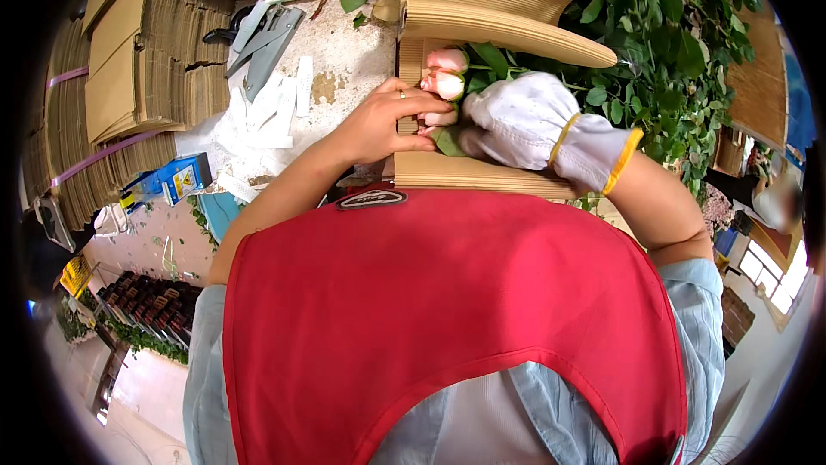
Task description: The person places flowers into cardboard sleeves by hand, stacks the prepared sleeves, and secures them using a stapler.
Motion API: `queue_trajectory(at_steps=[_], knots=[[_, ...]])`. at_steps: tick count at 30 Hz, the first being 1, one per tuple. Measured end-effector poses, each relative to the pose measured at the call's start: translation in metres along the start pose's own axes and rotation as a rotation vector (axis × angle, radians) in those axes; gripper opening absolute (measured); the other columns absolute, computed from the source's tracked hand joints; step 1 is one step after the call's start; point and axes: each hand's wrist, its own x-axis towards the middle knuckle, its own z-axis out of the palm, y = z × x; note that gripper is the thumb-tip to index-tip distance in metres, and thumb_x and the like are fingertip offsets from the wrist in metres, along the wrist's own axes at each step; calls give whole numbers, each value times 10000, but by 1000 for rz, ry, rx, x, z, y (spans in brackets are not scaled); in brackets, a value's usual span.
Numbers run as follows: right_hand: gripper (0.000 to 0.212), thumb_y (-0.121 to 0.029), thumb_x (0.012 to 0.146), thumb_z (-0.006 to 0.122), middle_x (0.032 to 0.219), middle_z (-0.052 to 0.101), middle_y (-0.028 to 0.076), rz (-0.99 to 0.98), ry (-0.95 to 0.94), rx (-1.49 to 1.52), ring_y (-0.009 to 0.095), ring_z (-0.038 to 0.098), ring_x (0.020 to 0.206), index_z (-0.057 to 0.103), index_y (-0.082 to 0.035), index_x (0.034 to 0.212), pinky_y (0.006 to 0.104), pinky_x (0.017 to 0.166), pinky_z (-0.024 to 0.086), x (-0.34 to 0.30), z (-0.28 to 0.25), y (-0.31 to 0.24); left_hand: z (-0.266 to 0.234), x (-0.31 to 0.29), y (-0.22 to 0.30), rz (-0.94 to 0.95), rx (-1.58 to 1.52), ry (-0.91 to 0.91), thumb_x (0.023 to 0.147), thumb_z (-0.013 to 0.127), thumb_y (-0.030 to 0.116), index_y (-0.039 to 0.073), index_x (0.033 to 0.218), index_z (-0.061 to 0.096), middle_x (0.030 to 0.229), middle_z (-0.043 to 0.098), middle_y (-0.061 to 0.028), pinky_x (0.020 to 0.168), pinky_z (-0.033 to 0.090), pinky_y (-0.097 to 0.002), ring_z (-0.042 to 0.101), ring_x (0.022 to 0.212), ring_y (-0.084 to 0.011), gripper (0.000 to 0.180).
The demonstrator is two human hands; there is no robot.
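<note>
Stapler: grey stapler is lying amid white strips, left.
Left hand: bare hand is reaching over the lower blooms, fingers half-spread and touching petals, thumb apart; grip strength I cannot tell.
Roses: pink roses are resting heads-left on corrugated card, between the hands.
Progress: looking partway; blooms are already lying grouped, the card is standing unclosed, so closing seems to be remaining.
Right hand: gloved hand is curling beside the blooms; fingertips are hiding, grasp I cannot tell.
</note>
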Motion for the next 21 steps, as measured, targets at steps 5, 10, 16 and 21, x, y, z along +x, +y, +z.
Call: queue_trajectory(at_steps=[5,10,16,21], knots=[[159,-174,772,584,664,638,160,206,133,-147,341,635,569,632,-23,773,432,467,488,4,8,3,7,-1,-2,-26,14,29,657,789,272,212,1124,669,1135,615,-54,930,412,-379,492,1036,-278,486],[151,-156,724,619,672,617,139,-41,283,-188,301,619,560,611,-31,809,402,482,489,18,47,25,-3,-1,14,99,389,97,634,762,194,224,1055,690,1289,466,-86,945,390,-402,467,1082,-294,429],[187,-203,826,596,792,658,162,34,274,70,334,652,681,607,-29,894,420,587,524,-3,6,13,0,9,0,185,202,87,683,741,179,190,1046,681,1182,595,-30,922,366,-396,521,1092,-245,368],[191,-211,781,612,734,657,143,55,554,23,286,660,656,623,-46,876,399,544,518,36,37,25,8,12,1,116,157,177,751,697,204,228,1166,637,1227,562,-65,924,345,-382,508,1117,-259,419]])
